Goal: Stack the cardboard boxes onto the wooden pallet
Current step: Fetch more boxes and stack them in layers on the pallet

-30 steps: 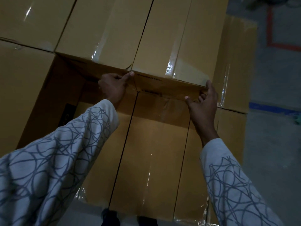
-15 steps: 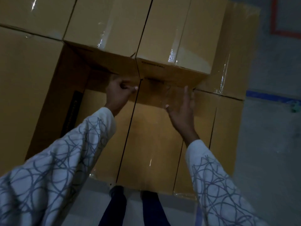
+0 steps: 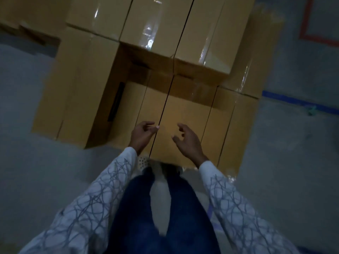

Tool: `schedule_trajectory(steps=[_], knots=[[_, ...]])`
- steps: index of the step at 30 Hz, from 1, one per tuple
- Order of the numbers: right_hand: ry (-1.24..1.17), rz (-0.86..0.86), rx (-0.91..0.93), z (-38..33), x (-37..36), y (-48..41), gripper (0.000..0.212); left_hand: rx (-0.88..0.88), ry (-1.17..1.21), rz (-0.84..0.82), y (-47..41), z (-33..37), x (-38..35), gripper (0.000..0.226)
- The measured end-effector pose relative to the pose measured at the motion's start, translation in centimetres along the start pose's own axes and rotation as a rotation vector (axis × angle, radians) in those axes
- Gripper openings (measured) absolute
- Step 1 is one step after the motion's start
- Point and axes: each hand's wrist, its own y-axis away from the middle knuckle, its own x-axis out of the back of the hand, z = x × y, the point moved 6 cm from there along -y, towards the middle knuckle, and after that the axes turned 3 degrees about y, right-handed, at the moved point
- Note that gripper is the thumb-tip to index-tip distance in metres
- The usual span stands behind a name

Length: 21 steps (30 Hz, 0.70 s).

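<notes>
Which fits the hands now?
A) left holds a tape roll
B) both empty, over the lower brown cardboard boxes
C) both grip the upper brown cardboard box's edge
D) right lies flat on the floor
B: left hand and right hand have loosely curled fingers holding nothing, over the lower brown cardboard boxes, clear of the upper brown cardboard boxes.

The floor (image 3: 27,171) is grey concrete, mottled and scuffed, and fills the left and right sides of the frame. At the upper right, red tape (image 3: 304,24) marks the corner of a rectangle on it. Below that, at mid right, a strip of blue tape (image 3: 293,102) runs slantwise, with a small green scrap (image 3: 311,111) lying on it. The light is dim and the view soft.
</notes>
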Motion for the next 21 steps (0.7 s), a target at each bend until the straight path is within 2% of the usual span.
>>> schedule_trajectory(steps=[3,6,13,18,21], knots=[[0.103,-0.127,0.068,-4.1,-0.5,5.8,0.047,-0.085,-0.104,-0.094,6.4,0.6,4.1,0.030],[0.201,-0.223,0.110,-7.5,-2.9,9.9,0.046,-0.167,-0.156,-0.098,10.8,0.1,9.2,0.028],[0.382,-0.360,0.268,-18.6,-16.2,15.9,0.050,-0.232,-0.008,0.090,17.4,-5.6,23.2,0.027],[0.545,-0.468,0.434,-28.1,-28.8,18.2,0.050,-0.207,0.126,0.266,21.0,-13.5,36.0,0.020],[0.530,-0.574,0.429,-32.4,-36.3,19.0,0.052,-0.178,0.197,0.378,23.3,-17.8,43.4,0.019]])
